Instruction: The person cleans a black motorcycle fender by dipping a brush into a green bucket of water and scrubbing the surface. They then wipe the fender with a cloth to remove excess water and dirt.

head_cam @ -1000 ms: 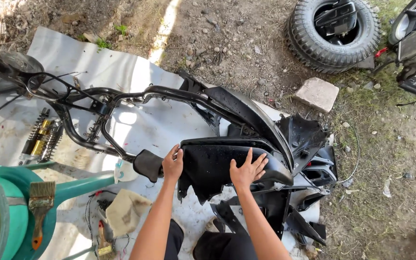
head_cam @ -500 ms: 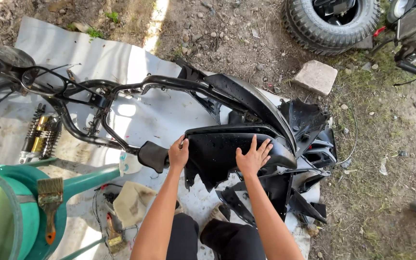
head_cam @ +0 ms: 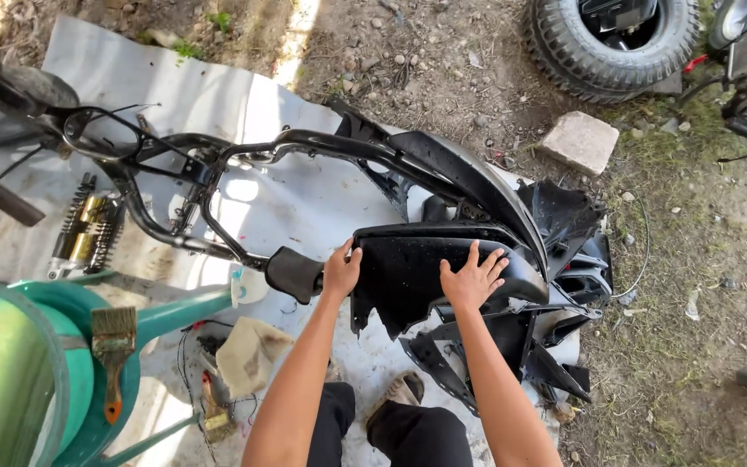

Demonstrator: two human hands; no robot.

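Observation:
A black plastic scooter body panel [head_cam: 408,264] rests against a stripped black scooter frame [head_cam: 218,160] lying on a grey sheet. My left hand [head_cam: 341,270] grips the panel's left edge, fingers curled over it. Flat on the panel's top surface lies my right hand [head_cam: 472,278], fingers spread and pressing down. More black fairing pieces [head_cam: 564,259] are piled to the right of the panel and below it.
A green tank [head_cam: 10,380] with a paintbrush [head_cam: 114,346] on it stands at lower left. Gold shock absorbers [head_cam: 88,225] lie on the grey sheet [head_cam: 218,86]. A stone block [head_cam: 578,141] and a knobby tyre [head_cam: 611,43] sit on the dirt beyond. A rag [head_cam: 248,355] lies near my knees.
Both hands have stayed on the black panel. The view has shifted slightly, and my right hand has slid a little further up onto the panel.

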